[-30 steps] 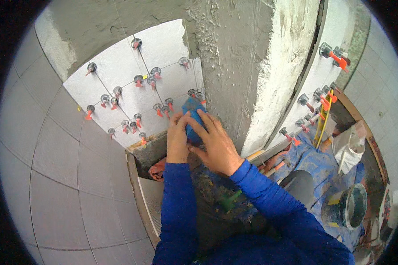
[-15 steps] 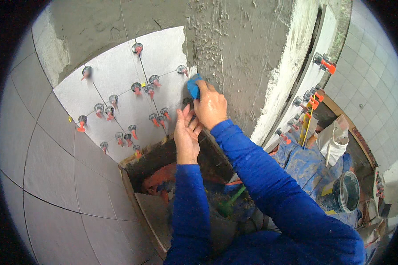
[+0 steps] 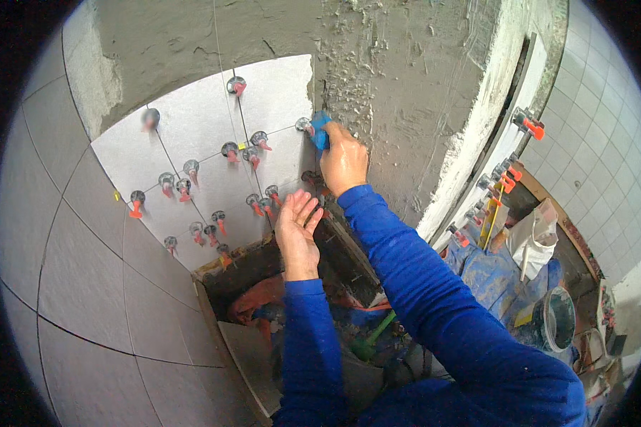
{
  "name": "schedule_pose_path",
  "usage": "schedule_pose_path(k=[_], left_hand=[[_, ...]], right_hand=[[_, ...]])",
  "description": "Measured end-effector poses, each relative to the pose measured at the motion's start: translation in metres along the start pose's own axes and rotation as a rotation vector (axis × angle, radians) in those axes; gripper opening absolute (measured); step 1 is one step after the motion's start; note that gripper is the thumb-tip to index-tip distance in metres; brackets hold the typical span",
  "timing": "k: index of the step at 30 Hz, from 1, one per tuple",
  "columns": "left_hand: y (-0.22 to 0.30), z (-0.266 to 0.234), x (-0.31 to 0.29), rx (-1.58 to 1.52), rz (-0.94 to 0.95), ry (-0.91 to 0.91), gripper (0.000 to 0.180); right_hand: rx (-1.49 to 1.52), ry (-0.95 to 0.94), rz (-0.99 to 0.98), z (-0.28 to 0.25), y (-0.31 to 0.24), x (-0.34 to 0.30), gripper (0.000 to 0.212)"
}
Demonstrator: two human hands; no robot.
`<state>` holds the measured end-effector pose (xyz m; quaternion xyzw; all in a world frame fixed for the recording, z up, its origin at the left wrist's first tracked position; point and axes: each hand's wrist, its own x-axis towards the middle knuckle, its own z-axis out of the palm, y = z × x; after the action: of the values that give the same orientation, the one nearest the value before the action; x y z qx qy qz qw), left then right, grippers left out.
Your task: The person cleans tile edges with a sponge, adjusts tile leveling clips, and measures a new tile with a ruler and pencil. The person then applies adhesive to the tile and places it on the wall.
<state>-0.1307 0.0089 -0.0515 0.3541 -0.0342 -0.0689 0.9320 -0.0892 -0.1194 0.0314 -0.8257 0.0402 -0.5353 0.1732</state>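
White wall tiles [image 3: 199,121] carry several round levelling clips [image 3: 260,140] with red handles along their joints. At the tiles' right edge, my right hand [image 3: 344,160] is closed around a blue sponge [image 3: 320,130]. The sponge sits against the edge beside a clip [image 3: 304,125], partly hidden by my fingers. Below and to the left, my left hand [image 3: 299,238] is held palm up with nothing in it, its fingers loosely curled and apart. Rough grey mortar [image 3: 399,92] covers the wall just right of the tiles.
Under the tiles is a dark recess with a wooden frame [image 3: 246,260]. Large grey tiles [image 3: 92,249] cover the left wall. At right, more clips [image 3: 502,174] line a white edge, above a blue sheet [image 3: 488,267], a white bag [image 3: 535,238] and a bucket [image 3: 554,320].
My right hand has moved up along the tile edge with the sponge. My left hand has come away from it, lower and to the left. The view has shifted slightly.
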Motion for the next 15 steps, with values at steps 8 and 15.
schedule_pose_path(k=[8,15], left_hand=[[-0.002,0.003,0.001,-0.028,0.001,0.054,0.05],[0.009,0.004,-0.007,0.138,-0.144,-0.149,0.067]], right_hand=[[0.059,0.158,-0.005,-0.009,0.0,-0.021,0.046],[0.273,-0.004,0.039,-0.054,-0.022,-0.109,0.06]])
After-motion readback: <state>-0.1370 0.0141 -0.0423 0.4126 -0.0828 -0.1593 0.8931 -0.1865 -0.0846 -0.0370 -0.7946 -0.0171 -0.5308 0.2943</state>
